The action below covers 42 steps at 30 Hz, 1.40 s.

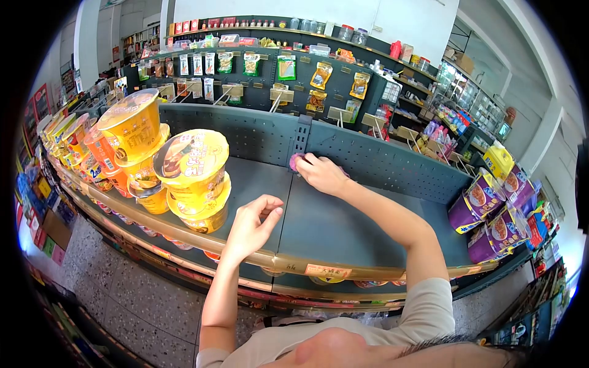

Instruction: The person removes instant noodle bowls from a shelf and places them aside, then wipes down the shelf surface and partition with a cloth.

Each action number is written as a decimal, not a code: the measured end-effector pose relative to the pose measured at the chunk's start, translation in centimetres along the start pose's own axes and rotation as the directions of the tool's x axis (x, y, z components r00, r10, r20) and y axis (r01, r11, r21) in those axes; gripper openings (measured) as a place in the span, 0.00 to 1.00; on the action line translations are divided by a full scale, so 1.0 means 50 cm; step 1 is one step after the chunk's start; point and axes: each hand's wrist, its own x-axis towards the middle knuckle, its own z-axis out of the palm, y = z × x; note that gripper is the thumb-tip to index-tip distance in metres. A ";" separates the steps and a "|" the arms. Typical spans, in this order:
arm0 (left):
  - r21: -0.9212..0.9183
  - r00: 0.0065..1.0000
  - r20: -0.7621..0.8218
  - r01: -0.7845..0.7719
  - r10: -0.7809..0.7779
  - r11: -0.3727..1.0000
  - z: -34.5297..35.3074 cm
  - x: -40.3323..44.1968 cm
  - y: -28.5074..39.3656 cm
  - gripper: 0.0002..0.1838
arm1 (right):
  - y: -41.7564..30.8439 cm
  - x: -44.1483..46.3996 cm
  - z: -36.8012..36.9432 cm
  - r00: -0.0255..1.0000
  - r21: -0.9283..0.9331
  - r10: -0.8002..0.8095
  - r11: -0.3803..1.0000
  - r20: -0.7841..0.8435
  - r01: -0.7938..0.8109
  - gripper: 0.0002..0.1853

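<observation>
My right hand [323, 174] reaches to the back of the dark grey shelf [343, 230]. Its fingers press a small crumpled purple-pink cloth [296, 162] against the foot of the perforated back panel [380, 158], beside the upright post. Much of the cloth is hidden under the fingers. Above the shelf's front edge hovers my left hand [254, 226], its fingers loosely bent, the thumb apart, nothing in it. Nearest to it is a stack of yellow instant noodle cups [197, 178], just to its left and not touched.
More cup noodles [132, 141] stand stacked along the left of the shelf. Purple noodle packs [485, 205] and a yellow bottle [498, 161] sit at the right end. A price-tag rail [328, 271] runs along the front edge. Metal hooks [282, 95] stick out behind the panel.
</observation>
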 end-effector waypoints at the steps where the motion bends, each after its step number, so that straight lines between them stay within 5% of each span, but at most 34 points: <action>1: 0.001 1.000 -0.001 0.012 -0.012 1.000 -0.001 0.000 0.002 0.10 | -0.002 -0.005 0.001 0.999 0.052 -0.005 0.999 0.045 0.003 0.09; 7: -0.009 0.999 -0.039 0.024 -0.024 1.000 0.004 -0.002 0.007 0.08 | 0.006 -0.011 -0.049 0.990 0.267 -0.018 0.964 0.142 -0.021 0.07; 12: 0.014 1.000 -0.006 0.025 -0.025 1.000 0.000 -0.001 0.008 0.10 | 0.061 0.006 -0.116 0.948 0.008 0.242 0.969 -0.208 -0.246 0.11; 14: 0.020 0.999 0.002 0.038 -0.038 0.999 0.002 0.000 0.012 0.10 | 0.085 0.020 -0.112 0.922 -0.104 0.230 0.956 -0.311 -0.274 0.12; 29: 0.050 1.000 -0.002 0.029 -0.029 0.998 0.004 0.001 0.019 0.09 | 0.024 -0.036 -0.007 0.992 -0.271 0.098 0.956 -0.074 -0.115 0.14; 34: 0.052 0.999 0.014 0.033 -0.034 0.998 0.007 0.000 0.022 0.09 | 0.011 -0.057 -0.001 0.978 -0.108 -0.074 0.990 0.194 0.096 0.11; 39: 0.057 1.000 -0.014 0.014 -0.013 0.998 0.006 -0.005 0.014 0.09 | 0.053 -0.038 -0.007 0.976 0.304 -0.082 0.953 0.204 0.016 0.07; 42: 0.053 1.000 -0.003 0.030 -0.030 0.998 0.004 -0.001 0.015 0.09 | 0.065 -0.018 -0.062 0.990 0.337 -0.070 0.941 0.121 0.026 0.06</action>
